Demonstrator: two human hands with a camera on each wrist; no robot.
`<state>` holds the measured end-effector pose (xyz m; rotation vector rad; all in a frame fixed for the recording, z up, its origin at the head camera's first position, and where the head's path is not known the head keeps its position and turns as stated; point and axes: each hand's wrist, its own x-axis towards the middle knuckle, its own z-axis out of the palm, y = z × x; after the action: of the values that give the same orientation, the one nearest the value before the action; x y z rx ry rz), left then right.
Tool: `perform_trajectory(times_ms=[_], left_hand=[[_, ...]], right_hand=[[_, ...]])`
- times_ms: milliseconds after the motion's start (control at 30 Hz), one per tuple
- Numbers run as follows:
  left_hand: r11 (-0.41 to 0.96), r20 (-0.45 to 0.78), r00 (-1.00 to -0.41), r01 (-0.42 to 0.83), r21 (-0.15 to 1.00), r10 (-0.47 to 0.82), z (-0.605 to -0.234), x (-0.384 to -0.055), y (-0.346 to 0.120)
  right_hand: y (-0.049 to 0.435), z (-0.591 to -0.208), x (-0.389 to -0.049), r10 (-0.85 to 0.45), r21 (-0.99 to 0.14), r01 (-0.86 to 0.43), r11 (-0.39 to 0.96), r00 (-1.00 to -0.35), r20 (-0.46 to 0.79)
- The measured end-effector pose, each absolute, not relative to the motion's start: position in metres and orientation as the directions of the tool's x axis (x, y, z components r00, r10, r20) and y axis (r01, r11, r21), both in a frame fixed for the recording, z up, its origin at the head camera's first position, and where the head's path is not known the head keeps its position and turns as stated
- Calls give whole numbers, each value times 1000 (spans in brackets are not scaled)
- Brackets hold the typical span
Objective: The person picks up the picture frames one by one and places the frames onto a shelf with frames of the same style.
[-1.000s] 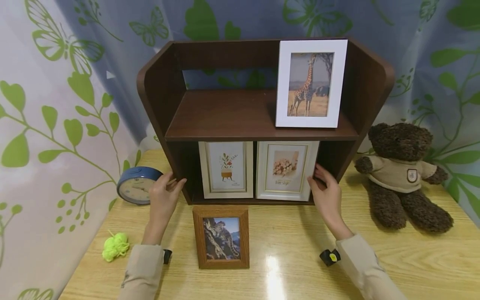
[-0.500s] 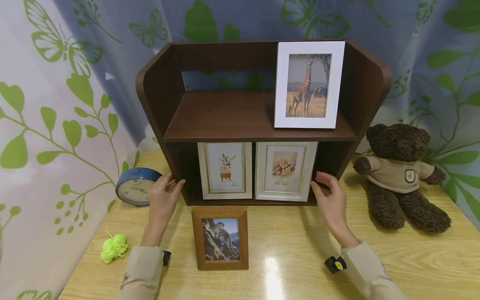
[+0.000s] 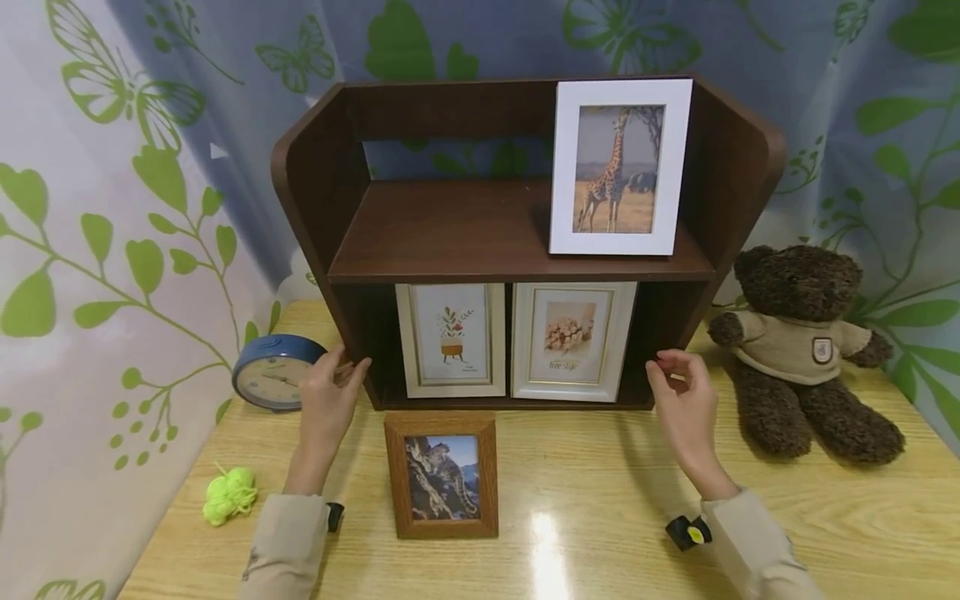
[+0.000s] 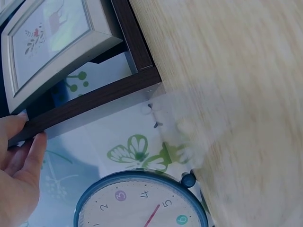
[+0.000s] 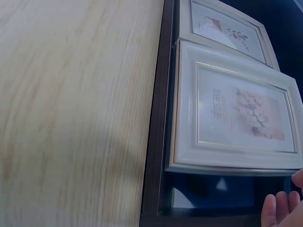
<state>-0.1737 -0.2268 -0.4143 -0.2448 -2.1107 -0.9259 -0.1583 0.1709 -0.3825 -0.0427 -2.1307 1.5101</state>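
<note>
My left hand pinches the front edge of the left side panel of a dark brown two-tier shelf; in the left wrist view the thumb lies inside the panel and the fingers outside. My right hand, fingers loosely bent and holding nothing, is at the shelf's right side panel, apart from the cream frame with a flower picture. Left of that frame on the lower tier leans another cream frame with a potted-plant picture. A white frame with a giraffe photo stands on the upper tier, at the right.
A wooden frame with a leopard photo is on the table before the shelf. A blue alarm clock and lime-green yarn are at the left. A brown teddy bear sits at the right. A patterned curtain hangs behind.
My right hand has let go of the right edge of the flower-picture frame and moved right to the side panel. The left hand keeps its place on the shelf.
</note>
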Motion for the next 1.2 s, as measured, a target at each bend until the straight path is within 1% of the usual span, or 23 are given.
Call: perform_trajectory(times_ms=[200, 333, 467, 533, 733, 867, 967, 1067, 1200], left_hand=[[706, 691, -707, 412, 575, -149, -411, -166, -226], [701, 649, -739, 365, 613, -182, -410, -155, -224], [716, 657, -732, 360, 598, -180, -409, -144, -222], [714, 652, -738, 361, 600, -175, -408, -139, -221], [692, 579, -799, 326, 645, -164, -402, -117, -215], [642, 539, -832, 343, 686, -131, -400, -106, -209], [550, 469, -874, 331, 767, -127, -399, -96, -203], [485, 372, -918, 264, 833, -139, -397, -85, -198], [458, 279, -948, 183, 870, -153, -396, -75, -191]], right_hand=[[189, -400, -175, 379, -904, -252, 346, -844, 380], [198, -407, -183, 386, -889, -252, 382, -831, 401], [204, -409, -185, 378, -883, -239, 405, -835, 400], [206, -411, -186, 368, -884, -237, 403, -843, 393], [209, -411, -187, 328, -883, -220, 414, -869, 371], [210, -411, -186, 312, -885, -216, 413, -879, 361], [210, -411, -186, 308, -886, -224, 406, -879, 363], [209, -411, -187, 307, -884, -233, 404, -876, 371], [211, -412, -187, 307, -883, -234, 408, -875, 374]])
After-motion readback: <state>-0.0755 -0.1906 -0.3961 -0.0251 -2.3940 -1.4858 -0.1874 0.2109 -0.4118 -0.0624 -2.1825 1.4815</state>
